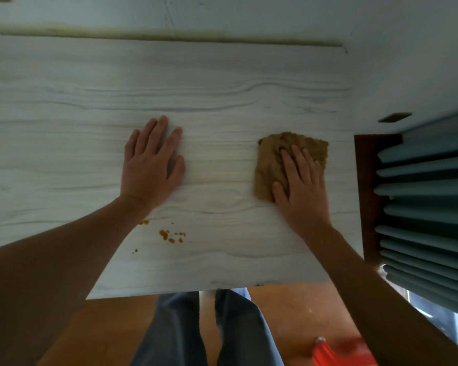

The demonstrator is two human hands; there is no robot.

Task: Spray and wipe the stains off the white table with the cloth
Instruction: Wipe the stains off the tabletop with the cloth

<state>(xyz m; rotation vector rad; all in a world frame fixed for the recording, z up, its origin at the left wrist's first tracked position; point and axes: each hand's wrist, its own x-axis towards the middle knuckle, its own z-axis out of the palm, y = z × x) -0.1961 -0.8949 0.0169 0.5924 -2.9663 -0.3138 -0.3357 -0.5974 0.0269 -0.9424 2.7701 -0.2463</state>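
Forearms (50,260) are filling the bottom; right hand (302,186) is pressing the cloth (269,159) with flat fingers (291,165), left hand (151,165) is lying spread on the counter (222,88), and the lower-center stains (169,235) are waiting unwiped.

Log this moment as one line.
left hand: flat on table | right hand: pressing cloth | stains: not yet wiped, near front edge

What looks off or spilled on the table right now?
A cluster of orange-brown stains sits on the white table near its front edge, beside the left forearm. The cloth lies well to their right, pressed under the right hand, so they are unwiped. Nothing else stands out.
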